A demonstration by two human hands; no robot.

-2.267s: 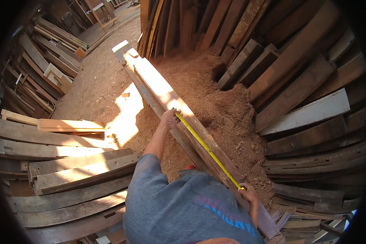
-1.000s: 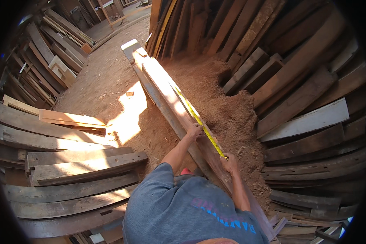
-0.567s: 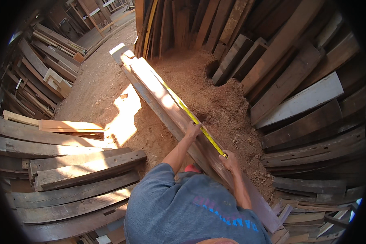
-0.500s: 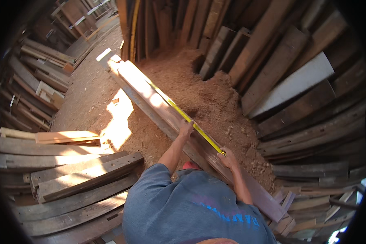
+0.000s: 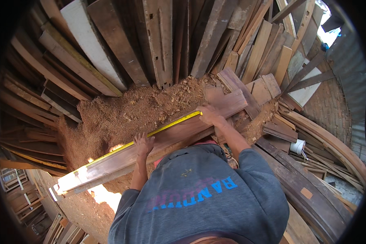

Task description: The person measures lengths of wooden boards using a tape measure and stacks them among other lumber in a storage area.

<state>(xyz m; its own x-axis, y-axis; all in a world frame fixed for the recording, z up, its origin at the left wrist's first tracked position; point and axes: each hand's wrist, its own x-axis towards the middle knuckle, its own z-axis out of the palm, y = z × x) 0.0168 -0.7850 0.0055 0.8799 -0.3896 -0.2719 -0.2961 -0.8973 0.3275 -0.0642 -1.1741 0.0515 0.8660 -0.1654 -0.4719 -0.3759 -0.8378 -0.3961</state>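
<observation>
Yellow tape measure (image 5: 174, 124) runs lengthwise along the plank (image 5: 177, 136), leftward from the right hand (image 5: 209, 114), which pinches its end — the left hand (image 5: 143, 144) lies across it midway, its grip unclear.

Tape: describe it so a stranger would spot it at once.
Find the sawdust, then the long board slanting along its near side. The tape runs along that board's far edge, from the right hand past the left hand; its thin, bright yellow strip with dark marks sets it apart from the brown board.
</observation>
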